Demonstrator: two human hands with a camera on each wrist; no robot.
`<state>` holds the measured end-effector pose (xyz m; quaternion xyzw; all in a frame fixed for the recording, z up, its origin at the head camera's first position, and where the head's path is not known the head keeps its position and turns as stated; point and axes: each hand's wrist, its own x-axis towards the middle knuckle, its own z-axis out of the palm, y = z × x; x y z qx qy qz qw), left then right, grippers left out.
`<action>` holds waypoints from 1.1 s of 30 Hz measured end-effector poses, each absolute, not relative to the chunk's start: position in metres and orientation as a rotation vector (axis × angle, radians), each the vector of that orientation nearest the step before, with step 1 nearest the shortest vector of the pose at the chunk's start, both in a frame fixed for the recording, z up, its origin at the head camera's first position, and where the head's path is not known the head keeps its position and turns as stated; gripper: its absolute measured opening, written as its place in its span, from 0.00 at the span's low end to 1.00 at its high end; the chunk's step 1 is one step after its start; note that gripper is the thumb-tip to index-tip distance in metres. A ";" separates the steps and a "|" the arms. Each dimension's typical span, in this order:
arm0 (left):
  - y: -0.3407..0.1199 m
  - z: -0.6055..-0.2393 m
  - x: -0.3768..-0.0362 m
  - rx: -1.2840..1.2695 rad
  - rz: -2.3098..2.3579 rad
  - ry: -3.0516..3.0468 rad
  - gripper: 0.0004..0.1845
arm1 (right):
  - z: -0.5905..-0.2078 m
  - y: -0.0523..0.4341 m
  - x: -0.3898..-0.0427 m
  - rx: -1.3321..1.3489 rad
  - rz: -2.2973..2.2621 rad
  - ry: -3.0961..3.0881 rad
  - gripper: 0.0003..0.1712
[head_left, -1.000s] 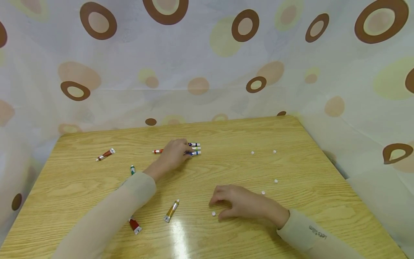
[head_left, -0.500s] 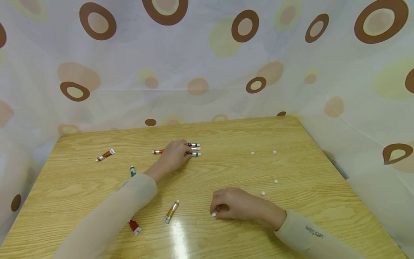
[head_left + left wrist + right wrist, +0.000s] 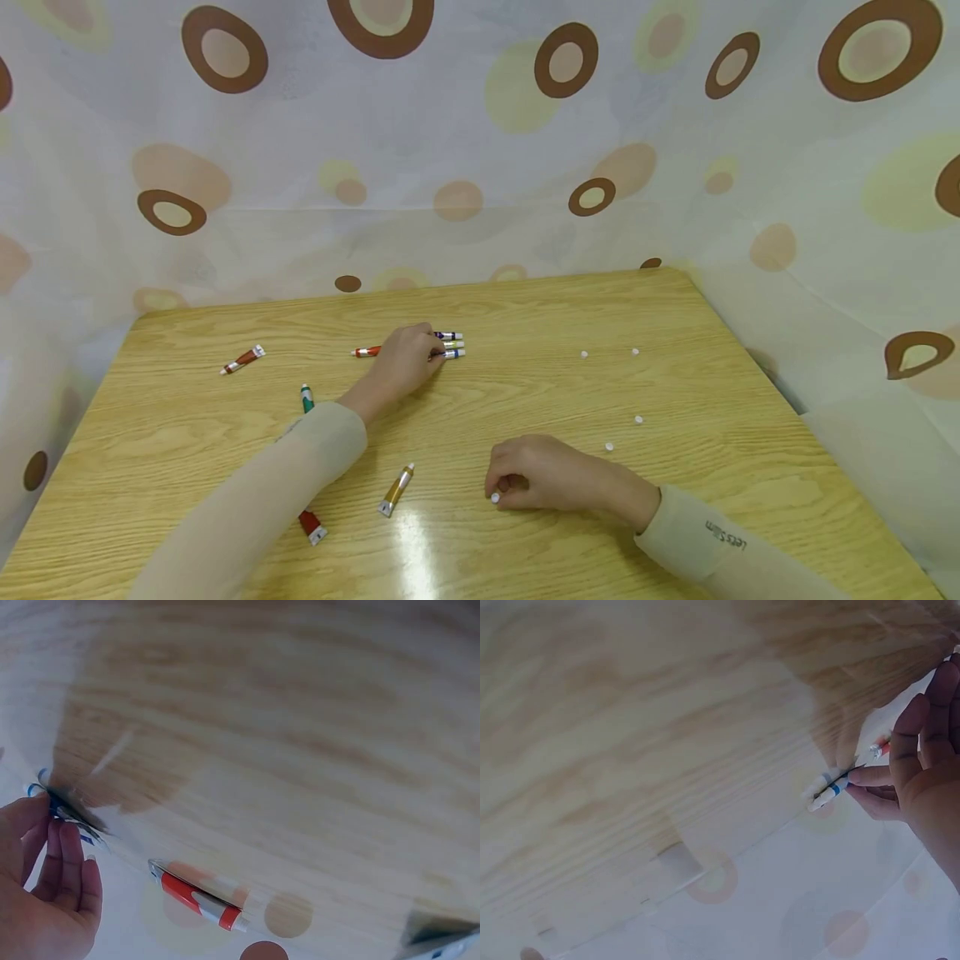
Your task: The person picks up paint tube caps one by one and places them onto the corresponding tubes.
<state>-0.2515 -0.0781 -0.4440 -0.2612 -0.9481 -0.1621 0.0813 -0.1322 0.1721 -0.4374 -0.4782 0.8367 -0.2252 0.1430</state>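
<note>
Head: left hand [image 3: 405,360] curled over grouped paint tubes [image 3: 452,344] at surface [image 3: 525,333] centre; white cap [image 3: 495,497] pinched by right hand [image 3: 540,482]. Four tubes, four caps left scattered.
Left wrist: fingers [image 3: 64,855] on tube ends.
Right wrist: tubes seen far off.

Left hand [image 3: 405,360] on paint tubes [image 3: 452,344], right hand [image 3: 536,479] pinching white cap [image 3: 495,497].

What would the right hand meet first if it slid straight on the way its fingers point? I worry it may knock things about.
Likely the small white cap at the fingertips of the right hand; farther left lies the ochre paint tube, though depth is unclear.
</note>
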 end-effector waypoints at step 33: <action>-0.100 -0.429 -0.252 -0.757 -0.476 -2.790 0.10 | -0.409 0.184 -0.137 -1.287 -0.842 2.468 0.03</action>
